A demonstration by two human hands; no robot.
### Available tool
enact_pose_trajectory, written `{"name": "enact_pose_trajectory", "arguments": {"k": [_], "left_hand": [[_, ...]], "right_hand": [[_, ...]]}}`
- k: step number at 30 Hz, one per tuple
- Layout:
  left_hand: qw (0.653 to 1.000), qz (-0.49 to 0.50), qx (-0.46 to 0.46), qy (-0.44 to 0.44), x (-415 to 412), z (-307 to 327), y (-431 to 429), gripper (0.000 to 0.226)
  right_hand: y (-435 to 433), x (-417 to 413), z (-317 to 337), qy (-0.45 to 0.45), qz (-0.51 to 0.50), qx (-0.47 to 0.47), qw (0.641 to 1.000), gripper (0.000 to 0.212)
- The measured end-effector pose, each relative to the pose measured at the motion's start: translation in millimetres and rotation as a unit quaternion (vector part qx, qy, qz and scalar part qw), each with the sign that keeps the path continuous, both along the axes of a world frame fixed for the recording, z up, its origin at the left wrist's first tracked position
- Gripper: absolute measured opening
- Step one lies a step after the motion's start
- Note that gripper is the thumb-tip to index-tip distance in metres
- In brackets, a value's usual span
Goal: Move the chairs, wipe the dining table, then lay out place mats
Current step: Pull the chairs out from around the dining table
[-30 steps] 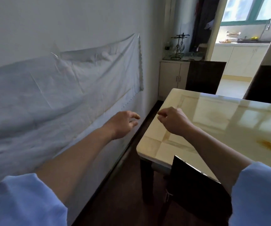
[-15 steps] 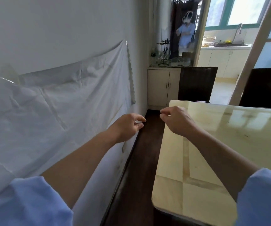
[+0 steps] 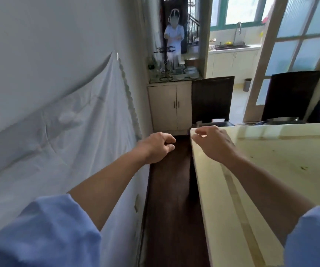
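Daylight is admitted through the window point(image 3: 240, 10) at the far end of the room, and its panes are blown out to near white. Beside it, a pale blue glow is passed by the frosted door panels point(image 3: 297, 49). Below the window, the glossy table point(image 3: 270, 170) is washed with broad glare, strongest along its far edge. Between the table and the wall, the dark floor point(image 3: 170, 189) is left in deep shadow. Left of the window, the wall sheet point(image 3: 59, 135) is lit softly and evenly. Straight lines are bowed by the wide lens toward the edges, and the sleeves point(image 3: 40, 232) nearest the camera are rendered soft.
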State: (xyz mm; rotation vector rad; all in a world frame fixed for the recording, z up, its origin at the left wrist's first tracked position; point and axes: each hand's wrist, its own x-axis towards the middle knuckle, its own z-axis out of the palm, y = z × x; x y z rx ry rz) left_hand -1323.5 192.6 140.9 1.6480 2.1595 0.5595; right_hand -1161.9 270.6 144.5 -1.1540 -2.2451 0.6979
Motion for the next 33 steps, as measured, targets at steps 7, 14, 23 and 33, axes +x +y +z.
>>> {"name": "enact_pose_trajectory", "arguments": {"k": [7,14,23,33], "left_hand": [[0.995,-0.096,-0.034,-0.010,-23,-18,115,0.034],[0.988,-0.151,-0.031,0.015,-43,-33,236,0.032],[0.977,-0.209,-0.037,0.029,-82,-35,355,0.030],[0.972,-0.230,0.043,0.018,-179,-12,517,0.034]], "right_hand": [[70,-1,-12,-0.043,-0.088,-0.024,0.995,0.042],[167,-16,-30,-0.032,-0.141,-0.040,0.989,0.042],[262,-48,-43,-0.037,-0.197,-0.079,0.977,0.047],[411,-148,-12,-0.068,-0.233,-0.038,0.969,0.051]]}}
